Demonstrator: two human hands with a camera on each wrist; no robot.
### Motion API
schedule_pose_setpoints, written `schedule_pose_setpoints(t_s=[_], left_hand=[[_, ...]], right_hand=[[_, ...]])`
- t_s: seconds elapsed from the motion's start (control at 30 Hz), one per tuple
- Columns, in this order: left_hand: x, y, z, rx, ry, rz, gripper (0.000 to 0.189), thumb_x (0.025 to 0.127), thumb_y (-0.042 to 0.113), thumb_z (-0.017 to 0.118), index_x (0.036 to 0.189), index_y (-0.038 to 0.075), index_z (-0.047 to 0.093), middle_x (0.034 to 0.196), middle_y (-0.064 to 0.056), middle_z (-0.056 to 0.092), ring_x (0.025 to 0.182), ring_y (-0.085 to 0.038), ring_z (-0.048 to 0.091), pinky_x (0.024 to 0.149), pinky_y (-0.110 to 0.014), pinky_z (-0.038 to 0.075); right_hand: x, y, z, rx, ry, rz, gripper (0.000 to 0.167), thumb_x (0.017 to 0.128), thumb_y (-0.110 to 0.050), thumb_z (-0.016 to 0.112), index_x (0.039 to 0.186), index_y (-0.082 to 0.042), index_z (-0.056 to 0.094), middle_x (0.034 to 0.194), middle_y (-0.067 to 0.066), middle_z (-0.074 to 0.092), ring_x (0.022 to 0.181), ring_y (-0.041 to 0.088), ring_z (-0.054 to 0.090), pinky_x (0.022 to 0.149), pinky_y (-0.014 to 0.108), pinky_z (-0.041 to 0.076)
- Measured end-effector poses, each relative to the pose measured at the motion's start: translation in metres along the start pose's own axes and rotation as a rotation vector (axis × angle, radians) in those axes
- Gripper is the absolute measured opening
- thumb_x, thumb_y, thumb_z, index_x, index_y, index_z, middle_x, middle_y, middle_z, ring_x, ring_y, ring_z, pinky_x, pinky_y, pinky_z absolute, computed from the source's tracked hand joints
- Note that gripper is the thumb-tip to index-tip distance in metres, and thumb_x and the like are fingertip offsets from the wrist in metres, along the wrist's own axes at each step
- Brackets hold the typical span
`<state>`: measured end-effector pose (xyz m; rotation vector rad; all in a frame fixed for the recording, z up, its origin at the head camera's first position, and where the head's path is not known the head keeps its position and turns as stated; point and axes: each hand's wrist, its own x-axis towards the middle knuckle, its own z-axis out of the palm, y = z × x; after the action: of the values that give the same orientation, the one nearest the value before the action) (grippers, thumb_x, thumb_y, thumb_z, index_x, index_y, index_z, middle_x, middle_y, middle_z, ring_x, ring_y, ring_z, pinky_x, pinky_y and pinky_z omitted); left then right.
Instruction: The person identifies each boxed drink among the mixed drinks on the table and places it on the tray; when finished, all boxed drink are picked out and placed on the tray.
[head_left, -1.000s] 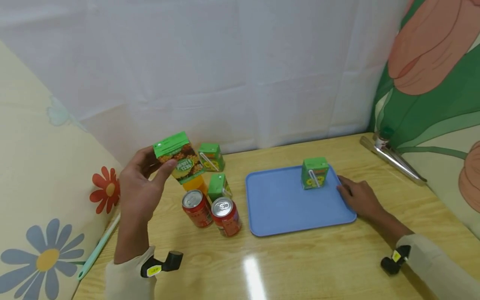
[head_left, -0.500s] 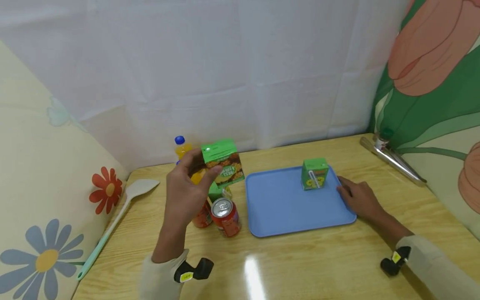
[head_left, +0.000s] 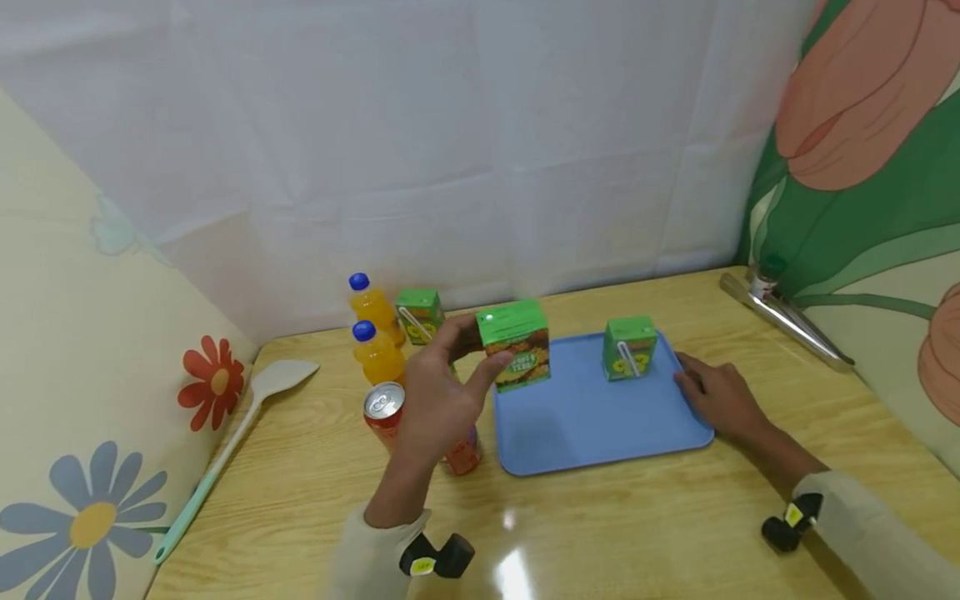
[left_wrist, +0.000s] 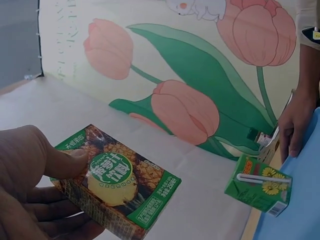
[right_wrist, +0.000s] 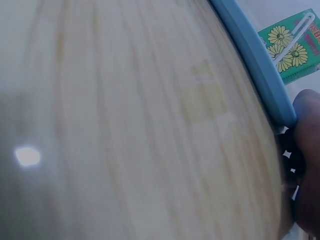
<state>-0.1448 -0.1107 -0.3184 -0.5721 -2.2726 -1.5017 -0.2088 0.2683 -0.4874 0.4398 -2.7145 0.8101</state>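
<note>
My left hand [head_left: 438, 400] pinches a green-topped pineapple juice carton [head_left: 517, 350], thumb on its front face and fingers behind. The carton is held up, overlapping the left part of a blue tray [head_left: 600, 425] in the head view. In the left wrist view, the pineapple picture on the held carton [left_wrist: 117, 175] faces the camera. Another green juice carton [head_left: 630, 350], with a white straw on its side, stands upright near the tray's back right. My right hand [head_left: 723, 404] holds the tray's right edge, its thumb at the rim.
Two orange drink bottles [head_left: 378, 360] with blue caps, a green juice carton [head_left: 420, 312] and red cans [head_left: 384, 408] stand left of the tray, partly behind my left hand. A spatula [head_left: 255, 404] lies far left. Metal tongs [head_left: 787, 325] and a small green-capped jar [head_left: 763, 279] are back right.
My left hand has carried the pineapple juice carton rightward, from above the cans and bottles to the tray's left side. The carton now sits more level. My right hand stays at the tray edge.
</note>
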Motion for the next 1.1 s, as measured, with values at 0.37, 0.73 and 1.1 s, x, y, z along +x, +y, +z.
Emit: schedule_pose_setpoints(t_s=[0.37,0.73,1.1], left_hand=[[-0.006,-0.013,0.050,-0.035,-0.103,-0.032,0.044,0.092,0.028,0.075,0.129,0.010,0.061,0.113,-0.001,0.069,0.107,-0.015,0.065,0.093,-0.034,0.053],[-0.006,-0.024,0.102,-0.083,-0.212,-0.071,0.044,0.091,0.031,0.075,0.126,0.009,0.061,0.109,-0.001,0.068,0.105,-0.015,0.065,0.089,-0.031,0.054],[-0.012,-0.038,0.149,-0.175,-0.258,-0.165,0.040,0.088,0.023,0.080,0.123,0.012,0.063,0.111,0.002,0.068,0.104,-0.011,0.066,0.089,-0.035,0.056]], right_hand=[[-0.002,-0.001,0.000,-0.005,-0.022,0.025,0.041,0.105,-0.016,0.054,0.136,0.010,0.054,0.062,-0.005,0.054,0.052,0.010,0.046,0.053,0.029,0.040],[0.000,0.001,0.001,-0.004,0.036,-0.039,0.039,0.102,-0.013,0.058,0.133,0.011,0.057,0.058,-0.008,0.050,0.048,0.006,0.042,0.049,0.026,0.037],[0.000,0.005,0.002,0.001,0.038,-0.042,0.037,0.099,-0.007,0.058,0.133,0.009,0.058,0.059,-0.004,0.056,0.048,0.008,0.044,0.050,0.028,0.039]])
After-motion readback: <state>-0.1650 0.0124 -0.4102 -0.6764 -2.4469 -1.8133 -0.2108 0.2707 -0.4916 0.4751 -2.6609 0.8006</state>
